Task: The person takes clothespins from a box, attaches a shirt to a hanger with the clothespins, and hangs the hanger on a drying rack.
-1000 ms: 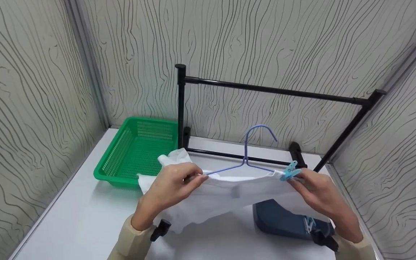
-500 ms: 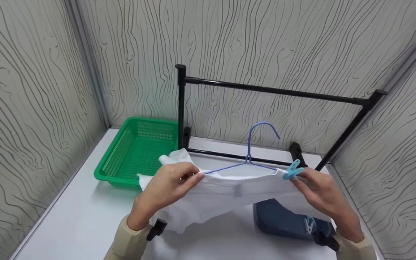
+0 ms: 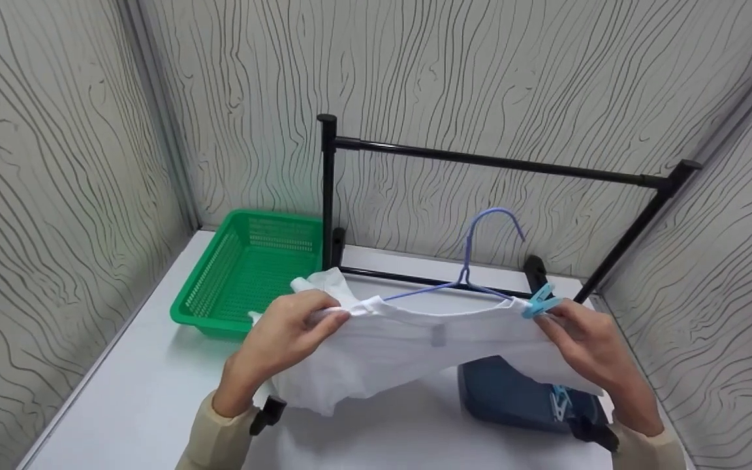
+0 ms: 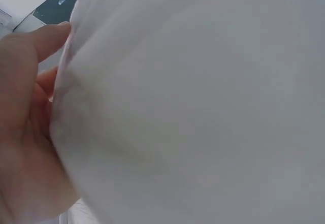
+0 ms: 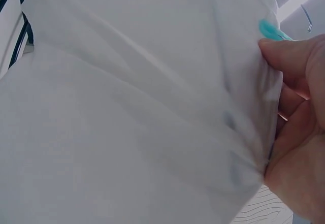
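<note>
A white shirt hangs spread between both hands, its neckline facing up. The blue wire hanger has its arms partly inside the shirt, and its hook rises above the neckline. My left hand pinches the shirt's left shoulder between thumb and fingers. At the other shoulder my right hand pinches the cloth beside a light blue clothespin, which sits on the fabric and hanger arm. White cloth fills most of the left wrist view. In the right wrist view the clothespin shows above the thumb.
Behind the shirt stands a black rack with a top bar. A green basket is at the back left. Below my right hand lies a dark blue container with clothespins on it. Patterned walls enclose the white table.
The hanger and clothespin have moved right and slightly up. My left hand has shifted left along the shoulder, baring more cloth at the neckline; my right hand has moved slightly right.
</note>
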Tool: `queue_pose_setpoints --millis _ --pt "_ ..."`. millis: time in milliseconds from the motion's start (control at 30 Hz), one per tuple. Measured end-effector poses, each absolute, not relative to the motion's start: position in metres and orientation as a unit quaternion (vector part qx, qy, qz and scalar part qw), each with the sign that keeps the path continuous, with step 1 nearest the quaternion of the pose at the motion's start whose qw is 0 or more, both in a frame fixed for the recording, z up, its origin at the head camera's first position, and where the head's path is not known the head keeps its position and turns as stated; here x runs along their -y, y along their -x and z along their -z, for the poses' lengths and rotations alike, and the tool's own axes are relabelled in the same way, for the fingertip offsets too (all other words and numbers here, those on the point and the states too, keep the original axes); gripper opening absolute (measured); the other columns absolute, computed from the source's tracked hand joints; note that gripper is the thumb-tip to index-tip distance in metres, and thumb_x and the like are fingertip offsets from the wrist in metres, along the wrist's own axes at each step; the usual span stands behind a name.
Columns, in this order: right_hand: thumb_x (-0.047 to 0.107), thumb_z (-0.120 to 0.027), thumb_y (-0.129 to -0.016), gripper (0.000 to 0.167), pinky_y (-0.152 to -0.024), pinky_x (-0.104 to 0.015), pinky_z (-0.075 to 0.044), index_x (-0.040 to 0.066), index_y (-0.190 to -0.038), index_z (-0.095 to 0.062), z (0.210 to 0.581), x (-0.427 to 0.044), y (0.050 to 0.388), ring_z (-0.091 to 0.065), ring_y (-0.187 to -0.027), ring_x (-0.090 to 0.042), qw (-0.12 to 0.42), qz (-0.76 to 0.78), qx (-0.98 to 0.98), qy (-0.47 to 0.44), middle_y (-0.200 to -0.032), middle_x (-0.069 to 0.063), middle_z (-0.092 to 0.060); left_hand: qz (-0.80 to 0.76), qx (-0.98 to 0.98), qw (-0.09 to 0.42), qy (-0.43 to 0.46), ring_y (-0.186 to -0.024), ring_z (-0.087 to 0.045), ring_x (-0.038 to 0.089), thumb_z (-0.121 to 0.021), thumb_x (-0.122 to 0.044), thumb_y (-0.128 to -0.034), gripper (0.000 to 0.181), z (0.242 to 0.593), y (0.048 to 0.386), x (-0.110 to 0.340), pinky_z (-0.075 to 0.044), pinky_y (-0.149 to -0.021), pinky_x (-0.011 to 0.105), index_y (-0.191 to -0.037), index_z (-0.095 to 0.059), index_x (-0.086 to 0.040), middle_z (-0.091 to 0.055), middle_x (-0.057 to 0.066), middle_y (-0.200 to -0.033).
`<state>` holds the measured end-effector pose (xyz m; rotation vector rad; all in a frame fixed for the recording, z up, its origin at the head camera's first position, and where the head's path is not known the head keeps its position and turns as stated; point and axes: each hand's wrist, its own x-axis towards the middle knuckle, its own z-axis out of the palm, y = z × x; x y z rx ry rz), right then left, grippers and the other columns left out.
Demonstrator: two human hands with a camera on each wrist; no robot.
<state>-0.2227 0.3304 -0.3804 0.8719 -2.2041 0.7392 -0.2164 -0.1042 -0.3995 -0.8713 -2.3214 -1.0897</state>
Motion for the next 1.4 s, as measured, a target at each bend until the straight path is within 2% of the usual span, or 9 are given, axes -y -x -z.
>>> queue_pose_setpoints --millis 133,300,467,600,767,967,1100,1267,1400 --pt "-0.015 -0.074 -0.073 0.032 -0.073 -0.005 -0.047 0.007 -0.096 -0.072 0.382 -0.333 0.222 -0.066 -0.087 0.007 0.325 -0.289 0.844 -0.314 -0.086 -0.003 -0.074 0.396 0.839 0.221 0.3 -0.078 -0.059 0.003 -0.066 -0.033 -0.0946 0.015 0.401 0.215 0.109 -0.052 -0.07 0.025 -0.094 -0.069 -0.019 -0.071 -0.011 -0.089" --pt "-0.022 -0.072 -0.07 0.038 -0.071 -0.005 -0.048 0.004 -0.098 -0.072 0.388 -0.337 0.222 -0.063 -0.091 0.013 0.325 -0.314 0.84 -0.301 -0.092 -0.002 -0.074 0.411 0.832 0.23 0.292 -0.076 -0.058 0.003 -0.066 -0.029 -0.0951 0.012 0.402 0.216 0.112 -0.051 -0.068 0.024 -0.097 -0.07 -0.018 -0.071 -0.01 -0.087" --pt "-0.018 -0.074 -0.072 0.035 -0.069 -0.005 -0.048 0.007 -0.098 -0.072 0.391 -0.337 0.222 -0.066 -0.087 0.009 0.328 -0.306 0.846 -0.288 -0.09 -0.003 -0.075 0.425 0.822 0.231 0.299 -0.071 -0.055 0.003 -0.063 -0.025 -0.0967 0.009 0.404 0.219 0.114 -0.048 -0.063 0.022 -0.094 -0.069 -0.02 -0.063 -0.01 -0.078" --pt "-0.011 -0.075 -0.075 0.029 -0.07 -0.005 -0.048 0.009 -0.095 -0.072 0.391 -0.335 0.222 -0.068 -0.082 0.004 0.328 -0.298 0.853 -0.276 -0.087 -0.002 -0.074 0.437 0.823 0.216 0.293 -0.066 -0.052 0.003 -0.06 -0.027 -0.0983 0.012 0.403 0.221 0.115 -0.044 -0.057 0.02 -0.091 -0.068 -0.021 -0.053 -0.01 -0.068" --pt "-0.014 -0.072 -0.077 0.029 -0.068 -0.006 -0.048 0.008 -0.096 -0.072 0.394 -0.333 0.224 -0.065 -0.082 0.008 0.309 -0.324 0.851 -0.274 -0.087 0.0 -0.073 0.463 0.817 0.189 0.288 -0.06 -0.056 0.002 -0.056 -0.027 -0.1006 0.017 0.401 0.221 0.115 -0.045 -0.051 0.021 -0.088 -0.065 -0.02 -0.052 -0.009 -0.064" --pt "-0.013 -0.072 -0.077 0.027 -0.065 -0.007 -0.045 0.009 -0.093 -0.07 0.398 -0.33 0.231 -0.06 -0.071 0.004 0.299 -0.325 0.851 -0.285 -0.083 0.005 -0.069 0.482 0.8 0.216 0.284 -0.058 -0.059 0.002 -0.054 -0.017 -0.1015 0.016 0.403 0.225 0.113 -0.047 -0.049 0.023 -0.087 -0.062 -0.016 -0.056 -0.005 -0.063" --pt "-0.01 -0.071 -0.08 0.026 -0.065 -0.008 -0.045 0.011 -0.095 -0.07 0.401 -0.329 0.233 -0.058 -0.071 0.002 0.269 -0.338 0.859 -0.274 -0.085 0.007 -0.067 0.484 0.795 0.231 0.284 -0.055 -0.058 0.001 -0.053 -0.012 -0.1016 0.018 0.404 0.225 0.112 -0.046 -0.046 0.024 -0.085 -0.058 -0.013 -0.052 -0.005 -0.06" --pt "-0.003 -0.07 -0.086 0.024 -0.058 -0.013 -0.042 0.019 -0.095 -0.07 0.399 -0.33 0.235 -0.052 -0.065 0.001 0.227 -0.331 0.878 -0.262 -0.08 0.012 -0.063 0.478 0.794 0.255 0.276 -0.054 -0.053 0.001 -0.053 -0.01 -0.1011 0.02 0.404 0.225 0.111 -0.042 -0.044 0.023 -0.082 -0.055 -0.012 -0.045 -0.008 -0.058" --pt "0.0 -0.068 -0.088 0.021 -0.055 -0.017 -0.039 0.019 -0.093 -0.07 0.397 -0.333 0.236 -0.049 -0.062 0.0 0.213 -0.319 0.887 -0.258 -0.076 0.014 -0.059 0.472 0.798 0.257 0.272 -0.054 -0.052 0.0 -0.053 -0.009 -0.1009 0.02 0.404 0.226 0.11 -0.042 -0.045 0.021 -0.081 -0.054 -0.012 -0.043 -0.01 -0.059"
